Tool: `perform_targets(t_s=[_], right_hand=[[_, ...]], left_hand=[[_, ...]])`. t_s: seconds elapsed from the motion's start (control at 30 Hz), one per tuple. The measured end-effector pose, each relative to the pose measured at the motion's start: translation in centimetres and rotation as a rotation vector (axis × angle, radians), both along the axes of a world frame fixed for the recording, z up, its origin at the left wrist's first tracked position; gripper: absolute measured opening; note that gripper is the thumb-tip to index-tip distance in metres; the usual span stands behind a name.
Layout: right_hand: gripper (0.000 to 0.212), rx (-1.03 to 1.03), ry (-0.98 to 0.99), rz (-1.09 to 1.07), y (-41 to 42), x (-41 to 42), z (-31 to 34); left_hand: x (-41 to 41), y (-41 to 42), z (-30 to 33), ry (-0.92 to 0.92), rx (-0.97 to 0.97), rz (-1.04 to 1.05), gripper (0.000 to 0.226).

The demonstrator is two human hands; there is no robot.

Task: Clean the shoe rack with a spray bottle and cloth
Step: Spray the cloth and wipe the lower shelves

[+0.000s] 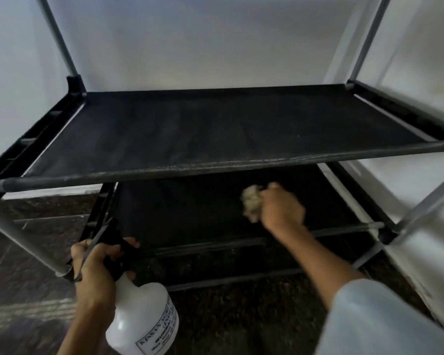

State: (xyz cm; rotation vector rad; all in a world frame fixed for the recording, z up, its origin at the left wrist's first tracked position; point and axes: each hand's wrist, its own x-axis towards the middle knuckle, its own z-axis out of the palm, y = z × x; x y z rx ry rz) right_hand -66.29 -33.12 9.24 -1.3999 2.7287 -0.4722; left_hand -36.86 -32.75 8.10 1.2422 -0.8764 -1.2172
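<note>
White walls back the black shoe rack (215, 129). Under its upper shelf, my right hand (282, 208) clutches the cloth (251, 201) on the lower shelf; below-left, my left hand (95, 267) grips the spray bottle (141, 316). Upper front bar looks dusty; plenty left, I judge.

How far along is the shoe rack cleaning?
Midway, at a guess. The right hand is rubbing a cloth over the lower shelf; the left hand holds the spray bottle. The upper shelf's front bar looks dusty, so it seems left.
</note>
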Motion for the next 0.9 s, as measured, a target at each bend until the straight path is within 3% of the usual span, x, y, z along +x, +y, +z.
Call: perform_targets(t_s=[0.1, 0.17, 0.3, 0.37, 0.47, 0.57, 0.7, 0.83, 0.9], right_hand=[[0.022, 0.014, 0.022, -0.233, 2.7, -7.2, 0.9], [0.025, 0.028, 0.045, -0.26, 3.3, -9.0, 0.7], [0.031, 0.069, 0.042, -0.291, 0.8, -3.7, 0.0], [0.026, 0.109, -0.076, -0.118, -1.1, 1.1, 0.5], [0.02, 0.21, -0.326, 0.548, -2.1, 8.2, 1.5], [0.03, 0.167, -0.517, 0.85, -0.4, 12.2, 4.2], [0.028, 0.089, -1.013, 0.776, 4.1, 11.8, 8.2], [0.027, 0.093, -1.693, 0.385, 9.6, 9.3, 12.1], [0.044, 0.151, -1.766, 0.337, 12.1, 8.2, 14.5]], left_hand=[[-0.3, 0.2, 0.1, 0.008, 0.001, 0.034, 0.027], [-0.5, 0.6, 0.3, 0.026, -0.005, 0.041, 0.02], [-0.9, 1.1, 0.8, 0.012, -0.011, 0.06, 0.023], [-1.1, 1.3, 1.0, 0.013, -0.007, 0.05, 0.025], [-0.7, 2.1, 1.9, -0.026, -0.003, 0.034, 0.023], [0.3, 3.9, 4.0, -0.047, -0.051, 0.007, 0.019], [2.3, 6.7, 7.8, -0.135, -0.169, -0.088, 0.02], [4.1, 10.1, 13.3, -0.224, -0.277, -0.176, 0.033], [4.7, 11.8, 16.6, -0.256, -0.309, -0.184, 0.035]])
